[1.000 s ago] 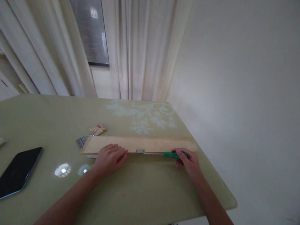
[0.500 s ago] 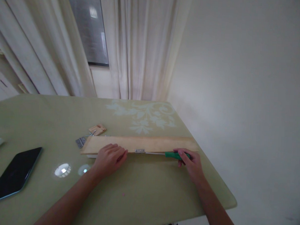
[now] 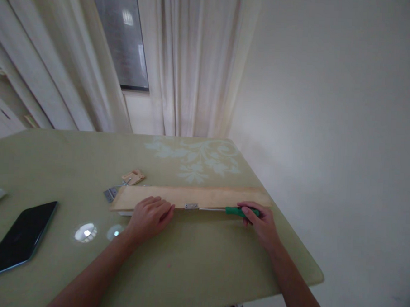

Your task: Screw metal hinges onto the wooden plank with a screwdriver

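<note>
A long pale wooden board (image 3: 216, 195) lies across the table. Curled over its near edge, left of the middle, my left hand (image 3: 152, 215) grips it. My right hand (image 3: 261, 221) is closed around the green handle of a screwdriver (image 3: 234, 211). The screwdriver's shaft runs left along the board's near edge, its tip touching or almost touching a small metal hinge (image 3: 191, 206) there. Something white shows beneath the board's left end; most of it is hidden.
Beyond the board's left end lie a grey metal hinge (image 3: 111, 194) and a small wooden piece (image 3: 133, 176) with screws by it. A dark tablet (image 3: 19, 238) rests at the left on the green table (image 3: 186, 266). The wall (image 3: 344, 155) borders the table's right side.
</note>
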The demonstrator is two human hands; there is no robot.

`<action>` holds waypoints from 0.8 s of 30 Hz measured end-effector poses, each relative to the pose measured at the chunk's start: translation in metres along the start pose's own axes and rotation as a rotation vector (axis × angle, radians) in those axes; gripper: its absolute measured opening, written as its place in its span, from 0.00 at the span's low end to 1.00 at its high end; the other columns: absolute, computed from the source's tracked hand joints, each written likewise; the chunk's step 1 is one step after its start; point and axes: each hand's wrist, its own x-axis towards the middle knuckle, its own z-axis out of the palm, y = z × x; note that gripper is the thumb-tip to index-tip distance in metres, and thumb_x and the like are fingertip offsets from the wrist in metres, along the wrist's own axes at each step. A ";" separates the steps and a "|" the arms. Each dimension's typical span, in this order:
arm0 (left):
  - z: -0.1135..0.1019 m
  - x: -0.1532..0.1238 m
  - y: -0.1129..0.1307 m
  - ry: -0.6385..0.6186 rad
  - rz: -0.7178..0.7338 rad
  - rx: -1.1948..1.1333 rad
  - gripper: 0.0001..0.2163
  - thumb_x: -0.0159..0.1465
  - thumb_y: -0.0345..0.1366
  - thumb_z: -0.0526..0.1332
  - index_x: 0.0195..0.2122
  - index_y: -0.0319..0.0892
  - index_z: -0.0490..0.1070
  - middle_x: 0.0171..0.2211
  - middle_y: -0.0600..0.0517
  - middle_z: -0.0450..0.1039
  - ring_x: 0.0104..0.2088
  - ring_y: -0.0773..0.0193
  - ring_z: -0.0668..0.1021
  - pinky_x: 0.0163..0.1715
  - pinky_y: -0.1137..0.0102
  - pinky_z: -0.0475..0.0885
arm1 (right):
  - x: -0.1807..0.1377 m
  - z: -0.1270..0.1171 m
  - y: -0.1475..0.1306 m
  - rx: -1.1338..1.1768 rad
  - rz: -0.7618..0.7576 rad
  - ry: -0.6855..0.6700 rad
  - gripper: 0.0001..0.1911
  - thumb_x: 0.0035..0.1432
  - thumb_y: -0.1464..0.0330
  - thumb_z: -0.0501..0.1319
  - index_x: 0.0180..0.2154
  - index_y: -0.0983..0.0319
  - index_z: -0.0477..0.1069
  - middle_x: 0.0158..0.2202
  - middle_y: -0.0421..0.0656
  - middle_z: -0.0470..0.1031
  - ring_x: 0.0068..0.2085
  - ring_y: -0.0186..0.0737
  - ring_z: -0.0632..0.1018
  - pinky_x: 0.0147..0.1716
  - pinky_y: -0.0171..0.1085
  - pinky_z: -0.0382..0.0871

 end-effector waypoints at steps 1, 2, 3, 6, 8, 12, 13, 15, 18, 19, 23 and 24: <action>0.000 0.000 0.000 -0.003 0.000 -0.004 0.19 0.74 0.34 0.55 0.22 0.44 0.64 0.19 0.55 0.68 0.22 0.64 0.69 0.29 0.65 0.61 | 0.000 0.000 0.000 0.000 -0.001 0.001 0.22 0.53 0.49 0.72 0.37 0.60 0.85 0.31 0.46 0.84 0.20 0.35 0.74 0.19 0.35 0.68; 0.000 0.000 0.000 -0.005 -0.001 -0.009 0.19 0.73 0.34 0.55 0.22 0.44 0.64 0.19 0.55 0.68 0.22 0.64 0.69 0.29 0.65 0.61 | 0.000 -0.001 0.000 -0.001 0.000 0.002 0.22 0.53 0.49 0.72 0.37 0.60 0.85 0.31 0.46 0.84 0.20 0.35 0.74 0.19 0.35 0.68; 0.000 0.000 0.000 -0.008 -0.003 -0.014 0.19 0.73 0.33 0.55 0.22 0.44 0.65 0.19 0.55 0.68 0.22 0.64 0.69 0.29 0.65 0.61 | 0.000 -0.001 0.000 -0.002 0.002 0.002 0.22 0.53 0.49 0.71 0.37 0.60 0.85 0.30 0.46 0.84 0.20 0.35 0.73 0.19 0.35 0.68; -0.001 0.000 0.000 -0.007 -0.009 -0.028 0.18 0.73 0.33 0.56 0.23 0.44 0.65 0.19 0.55 0.68 0.22 0.64 0.69 0.29 0.66 0.61 | -0.001 0.000 0.000 -0.006 0.011 -0.001 0.22 0.57 0.48 0.69 0.36 0.61 0.85 0.27 0.45 0.83 0.19 0.35 0.73 0.19 0.35 0.67; -0.001 0.000 0.000 -0.009 -0.012 -0.030 0.18 0.73 0.33 0.56 0.22 0.44 0.65 0.19 0.54 0.68 0.22 0.64 0.69 0.29 0.66 0.60 | -0.001 0.002 0.001 -0.008 0.020 -0.002 0.23 0.59 0.47 0.67 0.35 0.61 0.85 0.28 0.46 0.83 0.19 0.35 0.73 0.19 0.35 0.67; -0.002 0.001 0.001 -0.012 -0.010 -0.032 0.19 0.73 0.33 0.55 0.22 0.44 0.65 0.19 0.54 0.69 0.22 0.64 0.69 0.28 0.66 0.60 | -0.002 0.005 -0.001 -0.013 0.036 -0.040 0.24 0.56 0.47 0.69 0.36 0.61 0.85 0.29 0.46 0.84 0.18 0.36 0.74 0.18 0.35 0.68; -0.002 0.001 0.001 -0.011 -0.009 -0.031 0.19 0.73 0.33 0.55 0.22 0.44 0.65 0.19 0.54 0.69 0.22 0.64 0.69 0.29 0.66 0.60 | -0.003 0.005 -0.001 -0.015 0.038 -0.053 0.23 0.55 0.47 0.70 0.36 0.61 0.85 0.29 0.46 0.84 0.18 0.36 0.74 0.18 0.35 0.68; -0.002 0.001 0.001 -0.008 -0.008 -0.024 0.19 0.73 0.34 0.55 0.22 0.44 0.65 0.19 0.55 0.68 0.22 0.64 0.69 0.29 0.66 0.60 | -0.003 0.005 -0.002 -0.013 0.038 -0.060 0.23 0.55 0.47 0.70 0.36 0.60 0.86 0.29 0.46 0.84 0.18 0.36 0.74 0.18 0.36 0.68; -0.001 0.000 0.000 -0.003 -0.001 -0.009 0.19 0.73 0.34 0.55 0.22 0.44 0.64 0.19 0.55 0.68 0.22 0.64 0.69 0.29 0.66 0.61 | -0.003 0.003 -0.002 -0.004 0.032 -0.026 0.24 0.57 0.45 0.67 0.36 0.60 0.85 0.29 0.45 0.83 0.18 0.35 0.73 0.19 0.35 0.68; -0.001 0.000 0.000 -0.004 0.002 -0.007 0.19 0.73 0.34 0.55 0.23 0.44 0.64 0.19 0.55 0.68 0.22 0.64 0.69 0.29 0.66 0.61 | -0.003 0.002 -0.002 0.000 0.031 -0.014 0.25 0.58 0.45 0.66 0.36 0.60 0.85 0.28 0.45 0.83 0.19 0.35 0.73 0.19 0.35 0.68; 0.000 -0.001 -0.001 -0.007 0.006 -0.011 0.18 0.73 0.34 0.55 0.23 0.44 0.65 0.19 0.55 0.68 0.22 0.64 0.69 0.29 0.66 0.61 | -0.003 0.002 -0.001 0.001 0.042 -0.018 0.26 0.58 0.45 0.66 0.36 0.61 0.85 0.29 0.46 0.83 0.18 0.35 0.73 0.18 0.35 0.66; 0.000 0.000 -0.001 -0.004 0.007 -0.010 0.19 0.73 0.33 0.55 0.23 0.44 0.65 0.19 0.55 0.68 0.22 0.64 0.69 0.29 0.65 0.61 | -0.003 0.003 -0.001 0.000 0.046 -0.027 0.26 0.58 0.45 0.67 0.36 0.61 0.85 0.30 0.46 0.83 0.18 0.35 0.73 0.18 0.35 0.66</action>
